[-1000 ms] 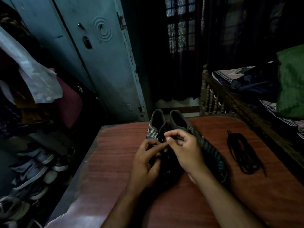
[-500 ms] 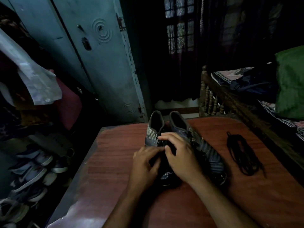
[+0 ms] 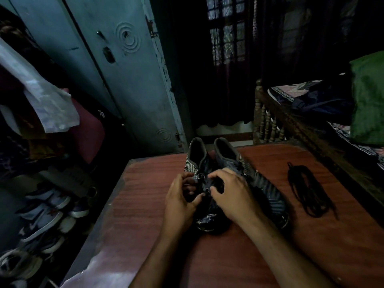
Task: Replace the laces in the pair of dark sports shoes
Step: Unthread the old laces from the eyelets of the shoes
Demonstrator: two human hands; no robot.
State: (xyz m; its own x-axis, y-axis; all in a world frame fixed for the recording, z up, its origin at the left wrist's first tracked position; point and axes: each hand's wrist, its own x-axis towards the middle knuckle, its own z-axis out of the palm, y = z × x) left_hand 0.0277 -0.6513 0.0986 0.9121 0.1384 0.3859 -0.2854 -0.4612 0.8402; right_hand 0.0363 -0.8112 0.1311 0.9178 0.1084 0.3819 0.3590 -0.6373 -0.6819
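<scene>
Two dark sports shoes stand side by side on the reddish wooden table, heels away from me. Both my hands work over the lacing of the left shoe. My left hand has its fingers curled at the shoe's left eyelets and its thumb pinches the lace there. My right hand lies over the tongue with fingers curled down onto the lace. The right shoe lies untouched beside it. A bundle of black laces lies loose on the table to the right.
A blue metal cupboard stands behind the table on the left. Several shoes sit on the floor at the left. A wooden bed frame with bedding and a green pillow runs along the right.
My hands have dropped from above the shoe down onto its lacing. The right hand's fingers have moved lower toward the middle eyelets; the shoes and loose laces have stayed in place.
</scene>
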